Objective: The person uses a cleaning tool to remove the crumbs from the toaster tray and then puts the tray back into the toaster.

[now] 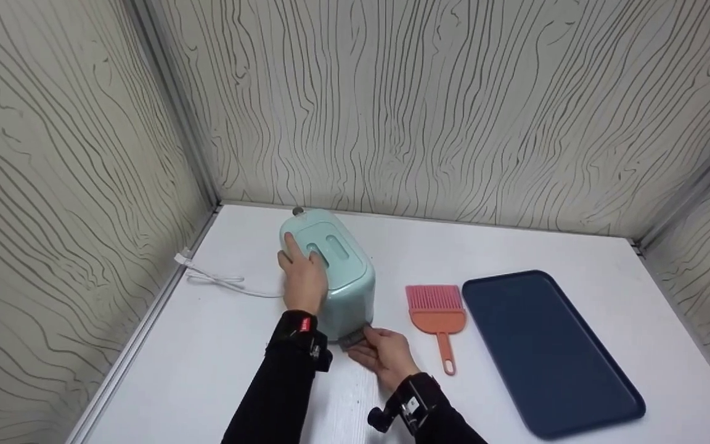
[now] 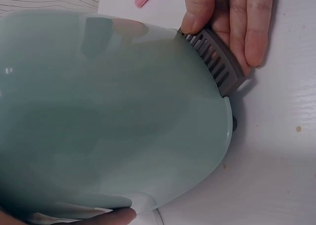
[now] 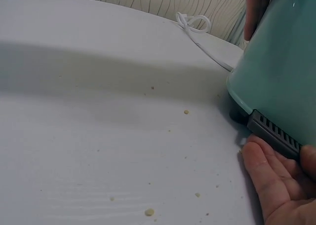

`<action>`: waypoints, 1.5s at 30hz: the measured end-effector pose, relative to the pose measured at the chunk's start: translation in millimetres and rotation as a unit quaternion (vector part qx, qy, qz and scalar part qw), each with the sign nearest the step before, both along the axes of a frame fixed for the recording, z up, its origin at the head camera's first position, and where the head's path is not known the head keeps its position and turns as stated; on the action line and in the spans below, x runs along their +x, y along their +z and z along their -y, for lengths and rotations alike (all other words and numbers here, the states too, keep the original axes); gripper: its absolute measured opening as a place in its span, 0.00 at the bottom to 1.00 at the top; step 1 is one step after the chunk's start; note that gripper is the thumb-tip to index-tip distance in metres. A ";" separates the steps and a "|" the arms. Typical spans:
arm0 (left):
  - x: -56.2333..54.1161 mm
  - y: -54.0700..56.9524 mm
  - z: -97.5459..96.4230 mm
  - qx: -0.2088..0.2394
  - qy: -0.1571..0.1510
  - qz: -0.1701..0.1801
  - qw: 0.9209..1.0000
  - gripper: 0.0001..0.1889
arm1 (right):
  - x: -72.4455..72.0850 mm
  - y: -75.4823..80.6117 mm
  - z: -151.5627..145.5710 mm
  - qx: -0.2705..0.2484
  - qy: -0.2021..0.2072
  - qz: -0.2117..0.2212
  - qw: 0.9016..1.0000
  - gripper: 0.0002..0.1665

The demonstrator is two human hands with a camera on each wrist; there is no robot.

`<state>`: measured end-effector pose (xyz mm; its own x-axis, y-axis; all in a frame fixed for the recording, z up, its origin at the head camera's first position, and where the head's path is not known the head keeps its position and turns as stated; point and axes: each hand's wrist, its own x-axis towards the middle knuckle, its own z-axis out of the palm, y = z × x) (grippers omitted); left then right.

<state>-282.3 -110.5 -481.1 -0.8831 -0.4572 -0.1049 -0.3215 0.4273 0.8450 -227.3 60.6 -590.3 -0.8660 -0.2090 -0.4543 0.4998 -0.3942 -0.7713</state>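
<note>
A mint-green toaster [image 1: 350, 299] with two long slots in its top stands on the white table, left of the middle. My left hand [image 1: 304, 280] holds its left upper side, with fingers spread over the top edge and down the wall. At the toaster's near end, a dark grey slotted crumb tray [image 2: 213, 59] sticks out from the base. My right hand [image 1: 390, 354] pinches this tray, thumb on top and fingers underneath, as the right wrist view also shows. The tray's inner part is hidden inside the toaster.
A brush [image 1: 438, 317] with pink bristles and an orange handle lies right of the toaster. Beyond it is a dark blue tray [image 1: 552, 357]. A white cord [image 1: 225, 282] runs off to the left. Small crumbs [image 3: 149, 212] dot the table. Patterned walls border the table.
</note>
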 end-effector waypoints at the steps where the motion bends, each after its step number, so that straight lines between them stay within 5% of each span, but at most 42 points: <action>1: -0.4 0.3 0.0 0.000 -0.001 0.001 1.000 0.36 | 0.9 0.3 -1.2 0.001 0.002 -0.001 1.000 0.21; 45: 1.1 -1.7 -0.6 -0.012 -0.009 -0.003 1.000 0.36 | 27.2 -4.4 -21.0 0.036 -0.019 -0.003 0.999 0.23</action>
<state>-281.2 -109.9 -482.8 -0.8918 -0.4436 -0.0894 -0.3093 0.4533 0.8360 -200.1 81.6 -594.7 -0.8755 -0.1417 -0.4620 0.4805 -0.3558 -0.8016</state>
